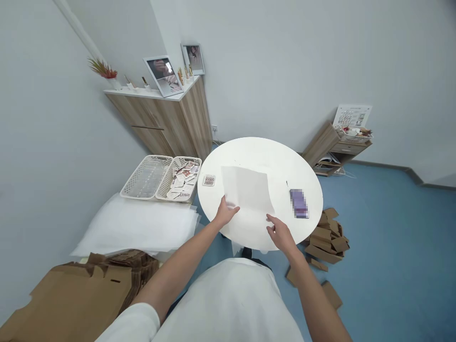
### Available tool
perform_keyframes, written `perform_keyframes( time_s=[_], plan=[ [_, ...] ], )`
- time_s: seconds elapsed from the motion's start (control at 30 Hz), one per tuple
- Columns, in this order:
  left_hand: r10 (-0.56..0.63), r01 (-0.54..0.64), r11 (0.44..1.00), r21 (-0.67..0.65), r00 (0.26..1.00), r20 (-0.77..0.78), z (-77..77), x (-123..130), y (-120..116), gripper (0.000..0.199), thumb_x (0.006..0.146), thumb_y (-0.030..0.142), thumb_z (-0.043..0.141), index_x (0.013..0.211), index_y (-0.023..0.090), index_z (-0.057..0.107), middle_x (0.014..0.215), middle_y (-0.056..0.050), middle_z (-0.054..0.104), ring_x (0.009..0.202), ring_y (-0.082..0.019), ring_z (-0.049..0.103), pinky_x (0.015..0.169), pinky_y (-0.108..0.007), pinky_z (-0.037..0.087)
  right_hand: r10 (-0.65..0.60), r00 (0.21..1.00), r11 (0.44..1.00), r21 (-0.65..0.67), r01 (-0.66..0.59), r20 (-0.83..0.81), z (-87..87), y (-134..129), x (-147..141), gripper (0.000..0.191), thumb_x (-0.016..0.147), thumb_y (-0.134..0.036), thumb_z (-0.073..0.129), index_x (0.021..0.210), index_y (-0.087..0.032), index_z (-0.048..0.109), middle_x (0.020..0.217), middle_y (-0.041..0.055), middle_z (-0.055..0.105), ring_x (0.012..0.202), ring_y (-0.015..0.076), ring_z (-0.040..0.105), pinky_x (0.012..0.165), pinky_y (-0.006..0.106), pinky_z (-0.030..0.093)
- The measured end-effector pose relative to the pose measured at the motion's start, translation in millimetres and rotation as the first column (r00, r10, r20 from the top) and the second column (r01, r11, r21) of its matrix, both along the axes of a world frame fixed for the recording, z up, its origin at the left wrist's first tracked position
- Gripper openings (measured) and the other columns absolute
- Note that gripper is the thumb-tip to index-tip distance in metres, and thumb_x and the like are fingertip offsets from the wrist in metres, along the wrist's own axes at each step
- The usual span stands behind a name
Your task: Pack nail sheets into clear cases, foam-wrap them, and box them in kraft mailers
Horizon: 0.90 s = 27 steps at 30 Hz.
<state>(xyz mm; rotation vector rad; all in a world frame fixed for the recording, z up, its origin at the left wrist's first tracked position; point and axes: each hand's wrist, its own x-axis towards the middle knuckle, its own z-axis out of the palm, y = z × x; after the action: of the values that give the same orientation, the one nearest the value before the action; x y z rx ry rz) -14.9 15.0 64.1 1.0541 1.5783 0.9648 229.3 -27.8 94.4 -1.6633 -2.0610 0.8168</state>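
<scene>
Hands, left [225, 212] and right [280, 232], touch one white sheet [247, 190].

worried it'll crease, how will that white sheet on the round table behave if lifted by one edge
The sheet looks thin and flat, so probably floppy and light. On the smooth table it may slide. The left hand touches its near corner; the right hand hovers beside it.
</scene>
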Motion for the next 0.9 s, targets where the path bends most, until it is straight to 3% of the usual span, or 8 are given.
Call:
perform_keyframes(
  time_s=[0.1,0.2,0.27,0.47,0.67,0.77,0.9],
  plan=[
    [-0.033,0.039,0.996,-0.075,0.997,0.076,-11.3,11.4,7.5,0.071,0.062,0.021,0.069,0.124,0.016,0.036,0.091,-0.007,0.063,0.08,-0.015,0.059,0.074,-0.028,0.044,-0.105,0.986,0.99,-0.109,0.09,-0.133,-17.0,19.6,16.1,0.046,0.076,-0.024,0.042,0.121,-0.021,0.046,0.092,0.0037,0.063,0.055,0.0111,0.049,0.063,0.031,0.047],
    [0.048,-0.042,0.986,-0.16,0.998,0.036,-23.5,21.1,15.4,0.071,0.062,0.017,0.068,0.124,0.016,0.035,0.085,-0.005,0.062,0.07,-0.012,0.058,0.069,-0.025,0.044,-0.199,0.956,0.963,-0.222,0.15,-0.217,-33.2,34.2,29.8,0.044,0.073,-0.025,0.044,0.116,-0.019,0.051,0.066,-0.0016,0.059,0.049,0.0114,0.046,0.056,0.028,0.045],
    [0.101,-0.104,0.979,-0.173,0.995,-0.024,-28.7,28.3,23.0,0.072,0.062,0.018,0.067,0.126,0.017,0.033,0.088,-0.005,0.06,0.068,-0.011,0.057,0.066,-0.024,0.044,-0.237,0.937,0.947,-0.274,0.165,-0.256,-43.0,40.1,38.6,0.044,0.071,-0.025,0.045,0.114,-0.019,0.053,0.062,-0.0026,0.057,0.049,0.0114,0.046,0.055,0.028,0.045],
    [0.088,-0.131,0.975,-0.18,0.97,-0.227,-37.9,49.1,41.5,0.071,0.066,0.025,0.065,0.128,0.02,0.032,0.096,-0.007,0.055,0.075,-0.014,0.055,0.066,-0.025,0.042,-0.26,0.93,0.927,-0.338,0.164,-0.261,-68.7,47.0,58.3,0.043,0.069,-0.023,0.047,0.112,-0.021,0.054,0.095,0.0039,0.063,0.055,0.0111,0.051,0.061,0.031,0.048],
    [0.046,-0.129,0.965,-0.228,0.941,-0.337,-50.7,54.8,48.9,0.068,0.068,0.025,0.063,0.127,0.018,0.032,0.089,-0.005,0.055,0.077,-0.015,0.054,0.07,-0.026,0.041,-0.254,0.948,0.92,-0.349,0.176,-0.191,-85.8,49.0,60.6,0.044,0.071,-0.019,0.045,0.115,-0.021,0.052,0.107,0.0048,0.06,0.08,0.0161,0.058,0.075,0.035,0.048],
    [0.034,-0.12,0.965,-0.232,0.939,-0.342,-54.6,55.4,55.3,0.066,0.068,0.023,0.063,0.126,0.018,0.034,0.085,-0.003,0.055,0.078,-0.015,0.054,0.071,-0.026,0.04,-0.207,0.969,0.938,-0.309,0.157,-0.135,-90.6,48.8,58.0,0.045,0.073,-0.018,0.044,0.117,-0.021,0.049,0.111,0.0058,0.056,0.097,0.0186,0.055,0.084,0.036,0.044],
    [0.014,-0.101,0.97,-0.223,0.932,-0.361,-58.9,58.2,63.4,0.061,0.068,0.022,0.061,0.124,0.018,0.036,0.083,-0.002,0.054,0.079,-0.016,0.053,0.071,-0.026,0.04,-0.109,0.994,0.959,-0.266,0.1,-0.02,-92.8,47.4,55.2,0.049,0.074,-0.019,0.047,0.122,-0.019,0.045,0.114,0.0094,0.052,0.107,0.0218,0.049,0.086,0.036,0.043]
  ],
)
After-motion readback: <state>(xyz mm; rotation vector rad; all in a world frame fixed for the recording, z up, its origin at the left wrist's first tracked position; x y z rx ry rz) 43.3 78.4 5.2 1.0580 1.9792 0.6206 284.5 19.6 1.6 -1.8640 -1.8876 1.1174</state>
